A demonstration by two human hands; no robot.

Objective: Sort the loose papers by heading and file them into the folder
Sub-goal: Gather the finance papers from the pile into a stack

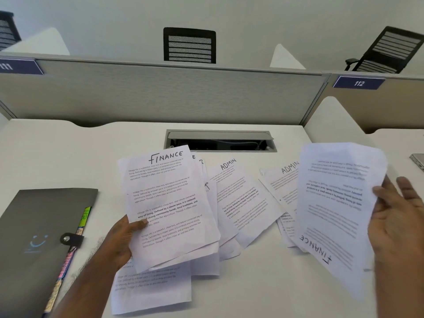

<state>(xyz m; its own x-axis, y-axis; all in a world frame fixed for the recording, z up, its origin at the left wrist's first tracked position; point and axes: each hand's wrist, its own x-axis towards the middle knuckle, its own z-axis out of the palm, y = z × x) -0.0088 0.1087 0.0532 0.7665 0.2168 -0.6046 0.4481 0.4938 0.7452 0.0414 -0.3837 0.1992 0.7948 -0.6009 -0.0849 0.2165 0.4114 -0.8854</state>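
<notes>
white finance sheet (165,203) pinched in left hand (121,239); right hand (397,226) grips upside-down finance page (332,214); grey folder (34,237) closed on bench (252,283).

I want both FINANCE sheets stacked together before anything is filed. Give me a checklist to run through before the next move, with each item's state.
1. Left hand grips the upright FINANCE sheet at its lower left edge: ok.
2. Right hand holds the second FINANCE sheet: ok.
3. Headings face the same way: not ok; the right-hand sheet's heading is upside down, at the bottom.
4. Left-hand sheet is a single page: cannot tell; other papers lie right beneath it.
5. ADMIN sheets set apart from FINANCE: ok; they lie on the desk between the hands.
6. Grey folder open for filing: not ok; its snap strap is fastened.
</notes>
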